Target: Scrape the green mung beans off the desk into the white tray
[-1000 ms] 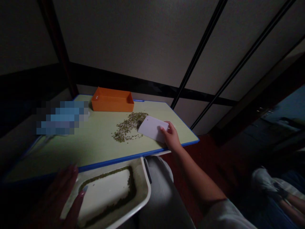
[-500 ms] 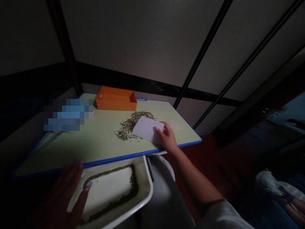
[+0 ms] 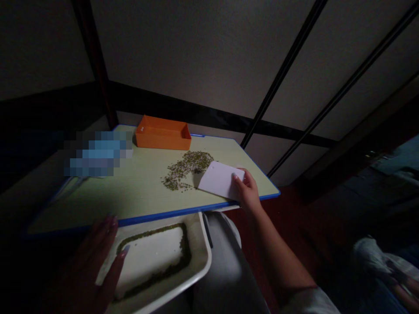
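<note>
My right hand pinches a flat white plastic scraper with a small hole near one corner. The scraper is tilted over the table, just right of a loose spread of small green-brown grains, perhaps seeds. In shadow at lower left, my left hand grips the near-left side of a white tray, its thumb inside and its fingers by the table edge. More grains line the tray's inner border in a band, with the middle of its floor showing white.
An orange open box stands at the back of the pale green, blue-edged table. A blurred-out blue item lies at the left. Wall panels rise behind. Another person's leg and foot show at lower right.
My right hand has moved the scraper to the right, away from the grains, uncovering a bare patch of table among them. My left hand and the tray stay nearly where they were.
</note>
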A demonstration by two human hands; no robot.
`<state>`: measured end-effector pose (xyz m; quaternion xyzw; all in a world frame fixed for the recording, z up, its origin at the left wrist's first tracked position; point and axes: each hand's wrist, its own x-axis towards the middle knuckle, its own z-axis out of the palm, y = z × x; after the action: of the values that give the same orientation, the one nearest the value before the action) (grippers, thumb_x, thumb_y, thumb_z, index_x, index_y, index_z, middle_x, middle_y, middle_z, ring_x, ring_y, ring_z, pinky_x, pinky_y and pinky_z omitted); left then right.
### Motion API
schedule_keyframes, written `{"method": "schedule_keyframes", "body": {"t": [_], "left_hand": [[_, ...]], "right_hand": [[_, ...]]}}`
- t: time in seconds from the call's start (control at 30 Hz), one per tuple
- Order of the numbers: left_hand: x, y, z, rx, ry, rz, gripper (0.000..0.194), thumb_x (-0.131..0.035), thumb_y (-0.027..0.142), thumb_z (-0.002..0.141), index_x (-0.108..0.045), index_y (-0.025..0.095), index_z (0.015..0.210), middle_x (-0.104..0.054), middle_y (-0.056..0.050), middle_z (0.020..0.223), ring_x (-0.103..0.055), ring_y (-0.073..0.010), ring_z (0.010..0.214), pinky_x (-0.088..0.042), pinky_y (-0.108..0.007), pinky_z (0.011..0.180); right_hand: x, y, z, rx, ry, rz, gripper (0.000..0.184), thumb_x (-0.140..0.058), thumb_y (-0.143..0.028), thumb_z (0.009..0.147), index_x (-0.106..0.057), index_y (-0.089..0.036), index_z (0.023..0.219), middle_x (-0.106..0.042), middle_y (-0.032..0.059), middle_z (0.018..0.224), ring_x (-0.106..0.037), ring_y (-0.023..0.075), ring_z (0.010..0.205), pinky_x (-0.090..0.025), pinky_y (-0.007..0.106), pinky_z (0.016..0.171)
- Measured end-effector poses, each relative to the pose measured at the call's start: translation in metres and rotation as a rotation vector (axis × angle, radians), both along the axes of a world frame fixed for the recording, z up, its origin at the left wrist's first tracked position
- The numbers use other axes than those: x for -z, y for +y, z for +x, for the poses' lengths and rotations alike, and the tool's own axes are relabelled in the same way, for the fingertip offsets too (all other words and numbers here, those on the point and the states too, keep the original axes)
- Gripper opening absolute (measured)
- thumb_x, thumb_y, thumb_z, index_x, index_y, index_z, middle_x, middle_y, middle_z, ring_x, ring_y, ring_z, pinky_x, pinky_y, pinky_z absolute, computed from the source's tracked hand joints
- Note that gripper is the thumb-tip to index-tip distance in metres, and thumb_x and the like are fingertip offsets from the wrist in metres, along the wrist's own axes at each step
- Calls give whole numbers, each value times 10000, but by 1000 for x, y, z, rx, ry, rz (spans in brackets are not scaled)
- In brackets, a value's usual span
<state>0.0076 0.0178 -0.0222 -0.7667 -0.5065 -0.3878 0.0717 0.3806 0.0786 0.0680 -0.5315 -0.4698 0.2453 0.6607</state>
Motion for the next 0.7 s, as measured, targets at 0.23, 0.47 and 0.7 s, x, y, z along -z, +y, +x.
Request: {"method": "schedule_keyframes", "body": {"t": [0.23,0.47,0.7], "left_hand": [[-5,-1,1,1,-6,21,624,-399,389,880,-243,310,1480,-390,-10,1547,-353,-201,1427,-345,-458,1153],[-1,-2,0,-31,10,-9,638,-409,406,872,-235,326,1480,-399,-5,1540,-355,-223,1421,-379,-482,1118],[-9,-2,5,-24,7,14,631,-390,398,879,-223,326,1484,-383,9,1546,-341,-209,1423,-380,-457,1122]], "right_hand": [[7,-2,6,-7,-45,-15,306,-694,-462,724,-606,-227,900,-594,-24,739,-511,154,669,-379,251,595],[3,-7,-4,60,-34,-22,333,-676,-481,715,-597,-214,897,-581,-29,717,-498,152,650,-368,251,578],[-3,-18,-27,112,-103,-18,302,-645,-469,739,-590,-212,887,-532,-38,684,-452,143,630,-340,246,557]]}}
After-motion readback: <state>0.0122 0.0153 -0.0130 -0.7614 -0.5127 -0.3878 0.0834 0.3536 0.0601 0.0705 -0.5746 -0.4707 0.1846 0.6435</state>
